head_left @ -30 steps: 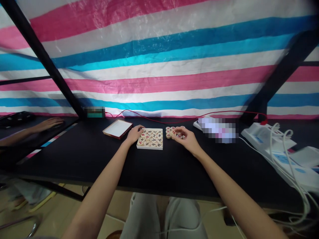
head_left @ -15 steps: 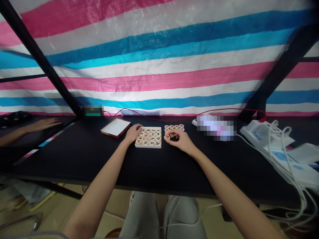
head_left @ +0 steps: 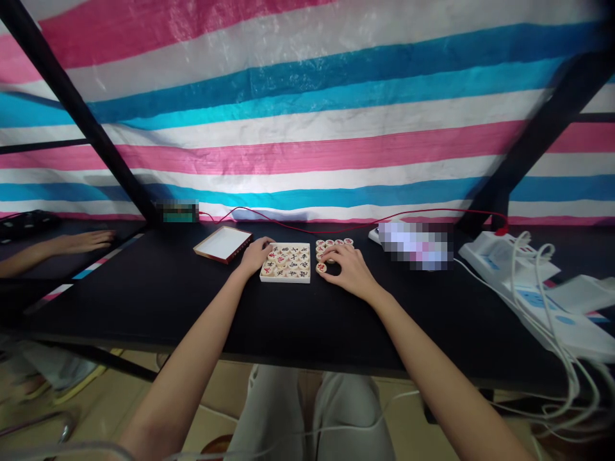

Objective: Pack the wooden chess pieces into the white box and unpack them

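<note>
A shallow white box full of round wooden pieces with black and red characters lies on the black table. My left hand rests at the box's left edge, its fingers on the rim. To the right of the box, several round pieces with red characters form rows on the table. My right hand is over these rows, partly hiding them. Its thumb and fingers are round a red-marked piece at the near left corner of the group.
The upturned box lid lies left of the box. A red cable runs along the back. White power strips with cables stand at the right, near a blurred white object. Another person's hand is at the far left.
The piece at my right hand is now flat on the table at the near left of the group. My right fingers have spread a little over the rows. My left hand has hardly moved.
</note>
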`<control>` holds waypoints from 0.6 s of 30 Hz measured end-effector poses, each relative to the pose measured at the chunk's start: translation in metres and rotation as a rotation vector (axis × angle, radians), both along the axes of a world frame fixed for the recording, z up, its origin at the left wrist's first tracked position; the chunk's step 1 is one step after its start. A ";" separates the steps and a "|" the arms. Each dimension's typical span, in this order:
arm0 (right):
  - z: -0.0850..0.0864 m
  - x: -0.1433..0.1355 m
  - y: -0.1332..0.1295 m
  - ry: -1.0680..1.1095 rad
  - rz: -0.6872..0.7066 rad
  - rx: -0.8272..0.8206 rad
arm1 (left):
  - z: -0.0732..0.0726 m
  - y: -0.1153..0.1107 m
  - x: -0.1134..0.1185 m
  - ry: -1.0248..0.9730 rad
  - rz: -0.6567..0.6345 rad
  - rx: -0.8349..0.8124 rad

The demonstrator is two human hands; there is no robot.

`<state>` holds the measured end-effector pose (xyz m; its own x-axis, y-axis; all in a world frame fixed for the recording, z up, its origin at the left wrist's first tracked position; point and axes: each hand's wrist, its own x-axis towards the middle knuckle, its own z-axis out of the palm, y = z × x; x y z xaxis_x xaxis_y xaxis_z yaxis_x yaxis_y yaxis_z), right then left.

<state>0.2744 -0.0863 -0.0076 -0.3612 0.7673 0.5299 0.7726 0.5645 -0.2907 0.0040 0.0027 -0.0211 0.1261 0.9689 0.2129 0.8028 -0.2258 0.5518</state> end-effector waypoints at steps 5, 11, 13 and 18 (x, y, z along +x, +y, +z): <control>-0.001 0.001 -0.001 -0.074 -0.060 0.031 | 0.000 0.000 0.000 0.001 0.004 0.000; -0.003 0.002 0.000 -0.119 -0.084 0.057 | 0.000 -0.001 0.000 -0.014 0.002 0.001; -0.003 0.002 0.000 -0.132 -0.089 0.069 | 0.000 -0.001 0.000 -0.014 0.000 0.000; -0.001 0.002 -0.001 -0.147 -0.102 0.068 | 0.001 -0.001 0.000 -0.003 -0.003 0.001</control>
<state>0.2762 -0.0876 -0.0087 -0.3603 0.7683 0.5290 0.8583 0.4952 -0.1346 0.0042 0.0015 -0.0204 0.1285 0.9682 0.2145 0.8003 -0.2290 0.5542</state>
